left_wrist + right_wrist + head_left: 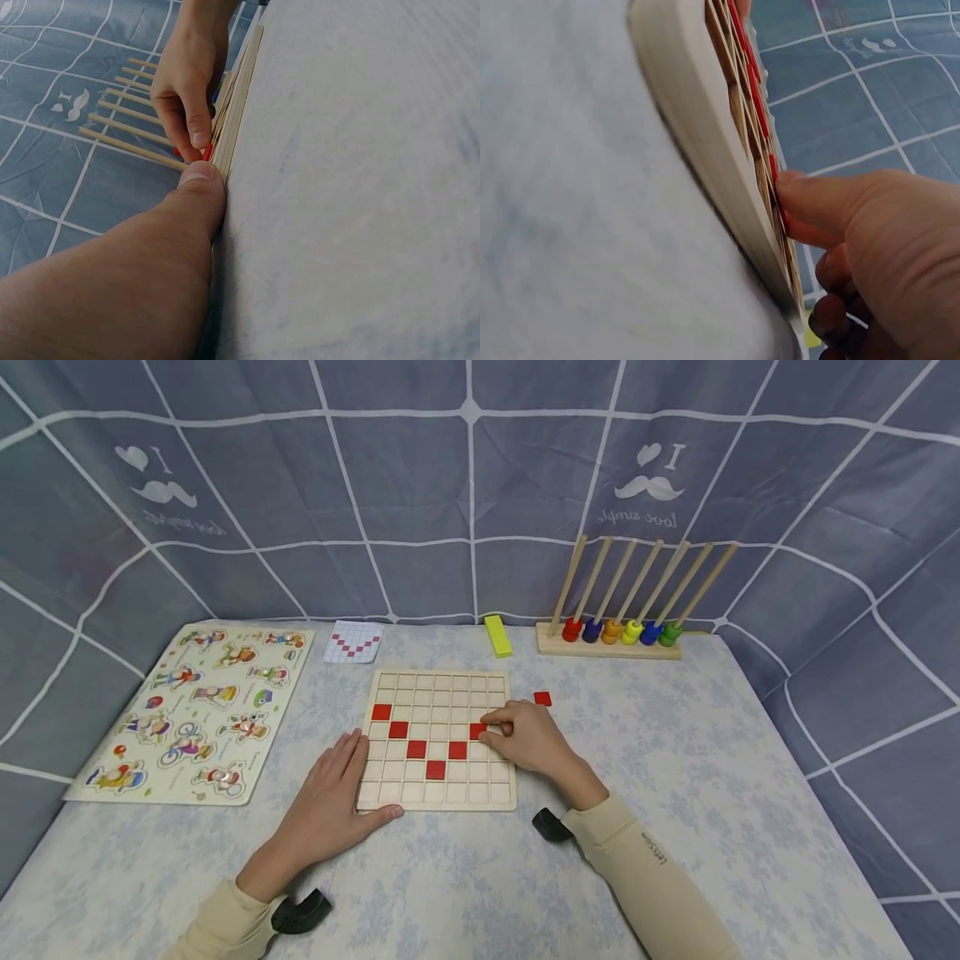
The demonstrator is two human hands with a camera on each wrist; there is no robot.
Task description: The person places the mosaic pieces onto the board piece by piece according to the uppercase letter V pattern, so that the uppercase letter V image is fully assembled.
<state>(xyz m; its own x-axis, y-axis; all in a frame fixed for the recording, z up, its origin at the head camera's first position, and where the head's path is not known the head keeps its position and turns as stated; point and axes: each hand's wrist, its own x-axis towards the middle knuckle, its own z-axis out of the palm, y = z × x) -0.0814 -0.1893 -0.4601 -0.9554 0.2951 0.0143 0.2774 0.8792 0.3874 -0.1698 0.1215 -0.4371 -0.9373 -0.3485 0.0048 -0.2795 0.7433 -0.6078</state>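
Note:
A wooden grid board (438, 805) lies in the middle of the table, with several red square tiles (435, 769) set in its cells in a V. My right hand (531, 737) reaches over the board's right side, thumb and forefinger pinching a red tile (476, 732) at a cell on the V's right arm. In the right wrist view the thumb (817, 199) presses close to that tile. My left hand (330, 797) rests along the board's left edge with fingers straight, its thumb at the near edge. A loose red tile (542, 698) lies right of the board.
A small card (353, 642) printed with a V of squares lies behind the board. A picture puzzle board (262, 752) is at the left. Farther back are a yellow block (497, 636) and a wooden peg rack (609, 648) with coloured beads. A tiled-pattern curtain encloses the table.

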